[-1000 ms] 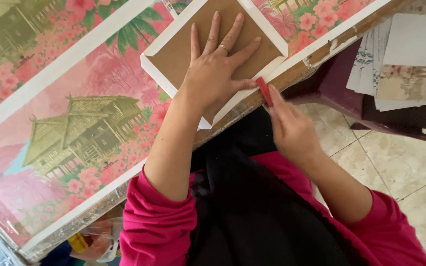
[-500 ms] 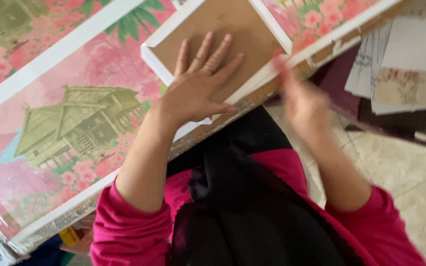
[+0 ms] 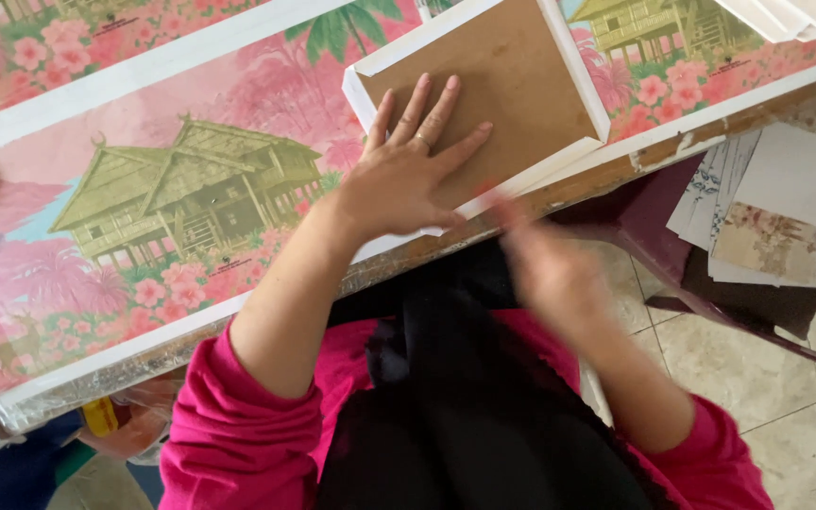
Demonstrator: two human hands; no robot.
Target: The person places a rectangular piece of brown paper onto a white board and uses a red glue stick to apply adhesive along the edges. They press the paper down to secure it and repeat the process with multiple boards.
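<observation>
The right hand (image 3: 545, 269) has dropped back from the tabletop (image 3: 616, 179), blurred, its grip unreadable, while the left hand (image 3: 408, 179) presses flat, fingers spread, on the stiff, light brown board (image 3: 512, 76), probably best lifted by its edges.

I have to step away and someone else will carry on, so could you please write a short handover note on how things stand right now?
Left hand: flat, fingers spread, pressing on the brown backing board of the white frame, which lies face down at the table edge.
Right hand: off the table, below its edge, blurred in motion; whether it holds anything cannot be told.
The frame rests on the pink printed table cover. A stack of papers sits on the dark stool to the right.
Done: backing board sits in the frame.
Left: whether it is fastened cannot be seen; check the edges.
</observation>
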